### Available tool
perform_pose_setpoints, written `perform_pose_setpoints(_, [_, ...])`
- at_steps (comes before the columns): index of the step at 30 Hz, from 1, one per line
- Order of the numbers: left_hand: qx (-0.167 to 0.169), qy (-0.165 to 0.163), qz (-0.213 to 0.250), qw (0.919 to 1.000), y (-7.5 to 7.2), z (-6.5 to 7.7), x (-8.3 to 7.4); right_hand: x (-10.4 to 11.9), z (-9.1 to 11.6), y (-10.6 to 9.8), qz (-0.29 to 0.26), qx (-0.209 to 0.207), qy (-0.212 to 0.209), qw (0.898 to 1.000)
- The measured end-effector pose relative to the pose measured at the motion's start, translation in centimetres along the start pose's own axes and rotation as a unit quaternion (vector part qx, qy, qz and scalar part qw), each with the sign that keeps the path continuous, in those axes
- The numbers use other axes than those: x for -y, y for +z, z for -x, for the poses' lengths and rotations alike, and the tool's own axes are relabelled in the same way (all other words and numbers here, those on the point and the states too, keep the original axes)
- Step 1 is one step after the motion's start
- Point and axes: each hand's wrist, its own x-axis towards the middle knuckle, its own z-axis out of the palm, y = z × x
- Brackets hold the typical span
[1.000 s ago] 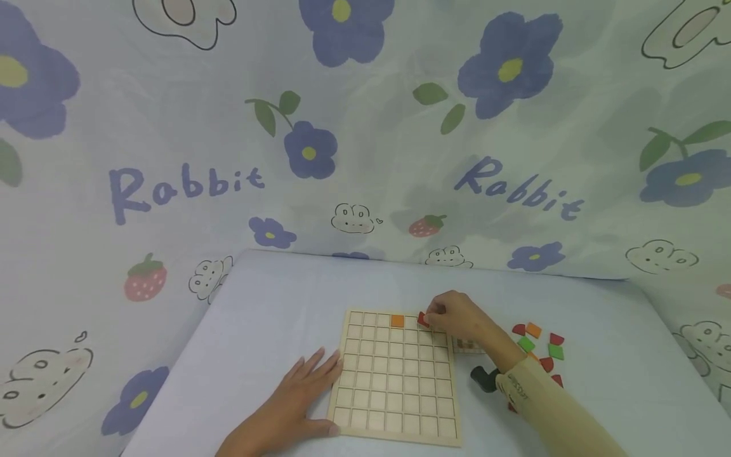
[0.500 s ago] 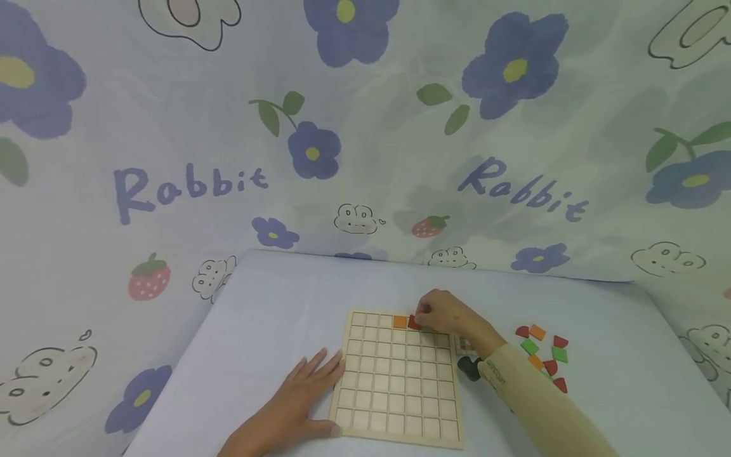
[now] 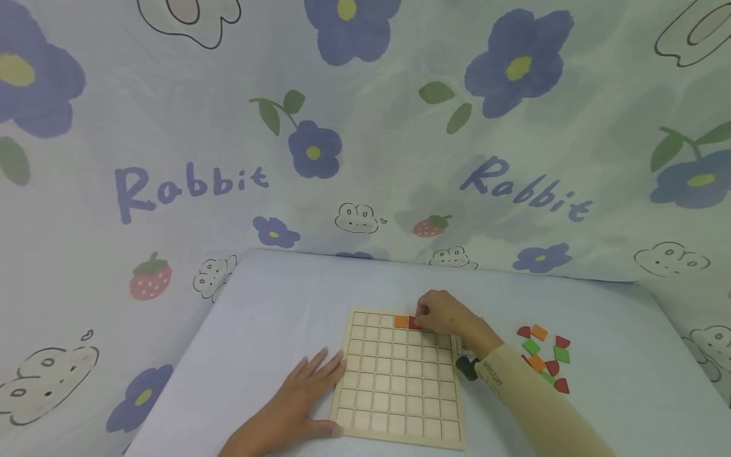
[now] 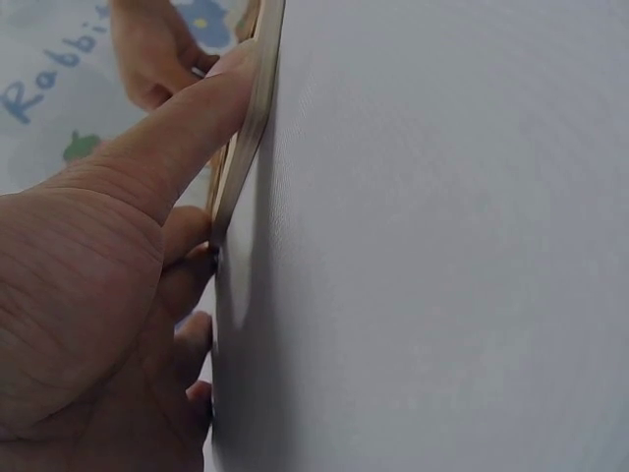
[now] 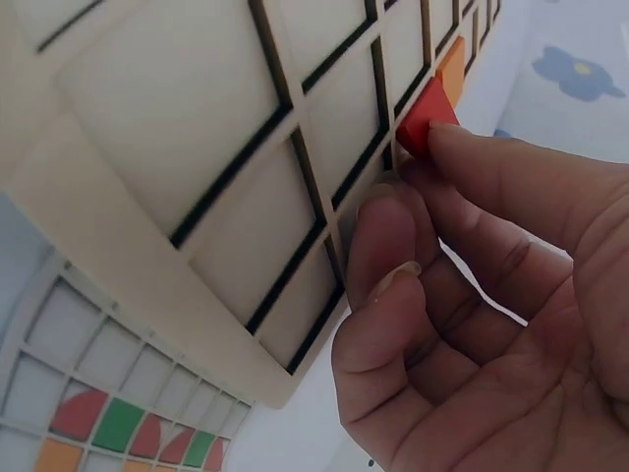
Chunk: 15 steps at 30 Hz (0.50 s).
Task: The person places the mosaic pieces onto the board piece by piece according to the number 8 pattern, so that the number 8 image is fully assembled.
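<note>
A wooden grid board (image 3: pixel 391 384) lies on the white table, its square cells mostly bare. An orange square tile (image 3: pixel 401 321) sits in a cell of the far row. Right beside it, a red tile (image 5: pixel 429 116) is at the neighbouring cell, pinched between the thumb and finger of my right hand (image 3: pixel 448 312). The other fingers of that hand curl over the board's far edge in the right wrist view. My left hand (image 3: pixel 297 400) is spread flat at the board's left side, with fingertips and thumb at the rim. In the left wrist view its thumb lies along the wooden edge.
Loose red, orange and green tiles (image 3: pixel 562 354) are scattered on the table to the right. A printed pattern card (image 5: pixel 118 393) with coloured shapes lies beside the board, partly under my right arm. A small black object (image 3: pixel 467 367) shows at my right wrist.
My right hand has moved left along the far row, bringing the red tile to the cell beside the orange one. Over the last half second it barely moves. My left hand stays at the board.
</note>
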Motion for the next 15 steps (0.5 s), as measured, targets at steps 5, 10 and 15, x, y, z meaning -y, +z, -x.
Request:
perform_pose_setpoints(5, [-0.002,0.001,-0.005,1.0000,0.00,0.09,-0.13,0.10,0.07,0.32,-0.004,-0.012,0.006,1.000])
perform_pose_setpoints(10, [-0.012,0.010,-0.005,0.9999,-0.01,0.10,-0.14,0.15,0.27,0.60,-0.014,-0.020,0.017,1.000])
perform_pose_setpoints(15, [-0.010,0.008,0.000,0.9999,0.00,0.11,-0.12,0.10,0.49,0.71,-0.022,-0.030,0.018,0.999])
